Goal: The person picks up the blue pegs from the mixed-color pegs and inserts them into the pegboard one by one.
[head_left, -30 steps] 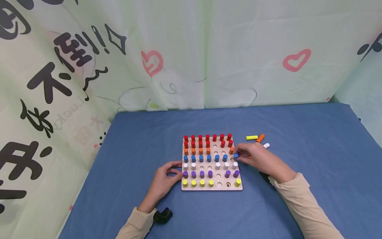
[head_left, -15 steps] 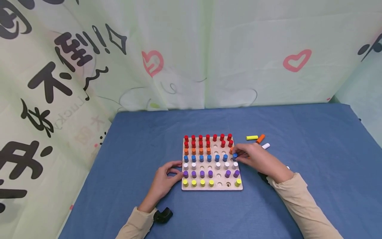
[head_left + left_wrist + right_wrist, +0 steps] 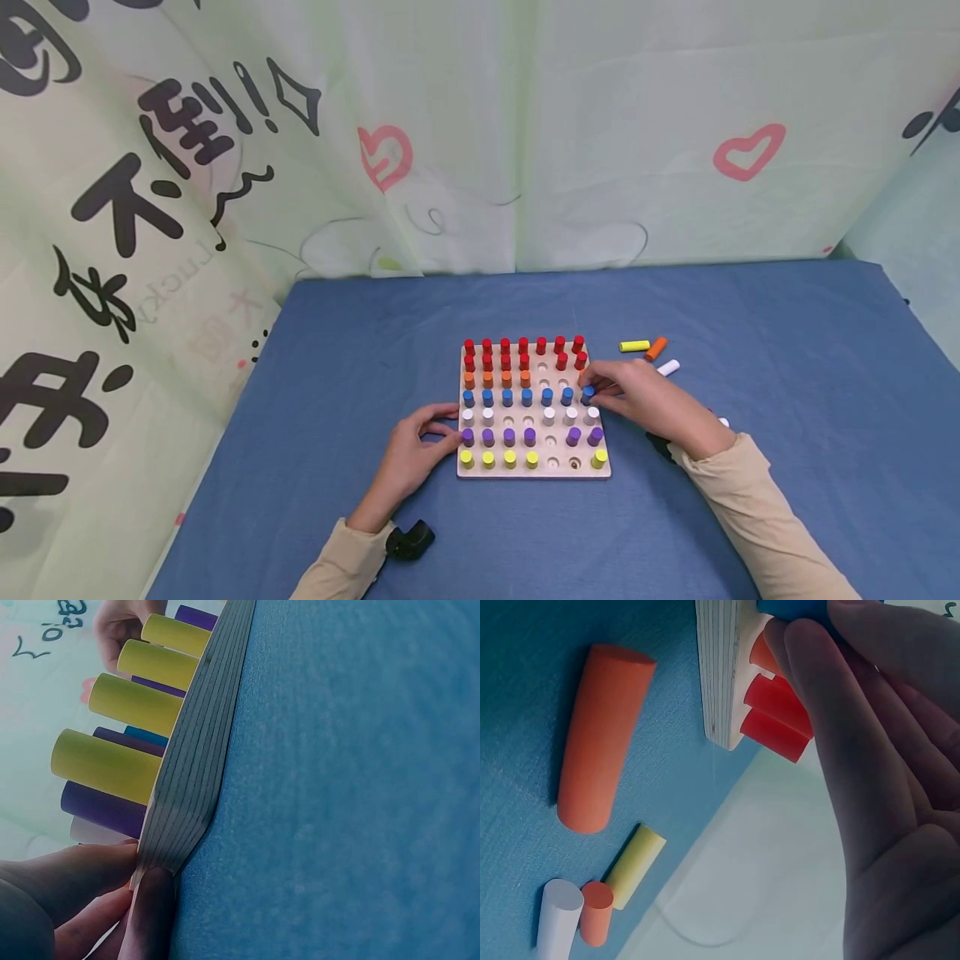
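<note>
A light wooden pegboard (image 3: 557,472) bears rows of red, orange, blue, white, purple and yellow pegs. My right hand (image 3: 641,396) pinches a blue peg (image 3: 588,395) between thumb and fingers, at the right end of the blue row. In the right wrist view only part of that blue peg (image 3: 799,607) shows, and its lower end is out of sight. At the board's left edge, my left hand (image 3: 415,450) holds the side with thumb and fingers. The left wrist view has those fingers (image 3: 105,866) against the layered wooden edge (image 3: 184,772).
Right of the board lie a loose yellow peg (image 3: 634,346), an orange peg (image 3: 656,348) and a white peg (image 3: 668,367). Another orange peg (image 3: 604,742) lies close to the right hand. Blue cloth (image 3: 375,333) covers the table; a printed curtain (image 3: 600,125) hangs behind.
My right hand has shifted slightly left with the blue peg, which now stands more in line with the blue row. The left hand stays on the board's edge.
</note>
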The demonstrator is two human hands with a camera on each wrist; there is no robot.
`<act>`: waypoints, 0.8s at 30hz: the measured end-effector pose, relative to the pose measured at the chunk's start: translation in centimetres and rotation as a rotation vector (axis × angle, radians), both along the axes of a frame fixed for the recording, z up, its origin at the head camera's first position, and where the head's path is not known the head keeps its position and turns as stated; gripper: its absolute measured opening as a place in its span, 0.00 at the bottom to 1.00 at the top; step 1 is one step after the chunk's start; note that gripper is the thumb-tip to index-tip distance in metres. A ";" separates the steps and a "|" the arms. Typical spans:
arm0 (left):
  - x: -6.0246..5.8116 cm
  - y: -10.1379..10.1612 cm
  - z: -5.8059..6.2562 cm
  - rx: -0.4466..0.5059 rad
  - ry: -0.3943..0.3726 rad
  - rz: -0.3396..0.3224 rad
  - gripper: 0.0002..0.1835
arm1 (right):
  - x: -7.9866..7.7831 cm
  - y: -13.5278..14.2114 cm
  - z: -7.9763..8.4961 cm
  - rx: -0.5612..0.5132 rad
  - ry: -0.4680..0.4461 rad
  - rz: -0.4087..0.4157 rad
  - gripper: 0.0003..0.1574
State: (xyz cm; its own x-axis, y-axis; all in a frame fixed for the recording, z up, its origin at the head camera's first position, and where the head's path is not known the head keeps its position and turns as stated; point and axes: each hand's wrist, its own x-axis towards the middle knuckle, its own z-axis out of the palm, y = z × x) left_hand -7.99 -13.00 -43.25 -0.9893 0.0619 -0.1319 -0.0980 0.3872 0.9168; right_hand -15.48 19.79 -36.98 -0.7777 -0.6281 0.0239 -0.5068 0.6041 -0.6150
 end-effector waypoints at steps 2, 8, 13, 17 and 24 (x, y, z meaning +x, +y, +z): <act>0.0 0.0 0.0 0.000 0.003 0.000 0.21 | 0.0 0.0 0.0 -0.004 -0.005 0.004 0.13; 0.0 0.0 0.1 0.000 0.004 -0.002 0.21 | -0.2 -0.1 -0.3 0.006 -0.010 0.018 0.12; 0.0 0.1 0.1 -0.003 0.001 -0.004 0.21 | -0.1 -0.1 -0.3 0.013 -0.009 0.015 0.12; 0.0 0.1 0.2 -0.006 -0.006 -0.003 0.21 | 0.0 -0.1 0.0 0.029 -0.009 0.001 0.13; 0.0 0.1 0.2 -0.002 -0.003 -0.004 0.21 | 0.2 -0.1 0.2 0.048 0.029 -0.015 0.14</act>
State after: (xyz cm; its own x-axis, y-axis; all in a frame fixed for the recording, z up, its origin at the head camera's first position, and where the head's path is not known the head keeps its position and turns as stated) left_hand -8.00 -12.94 -43.04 -0.9887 0.0653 -0.1349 -0.0993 0.3894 0.9157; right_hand -15.28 19.71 -36.75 -0.7865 -0.6173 0.0167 -0.5147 0.6404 -0.5701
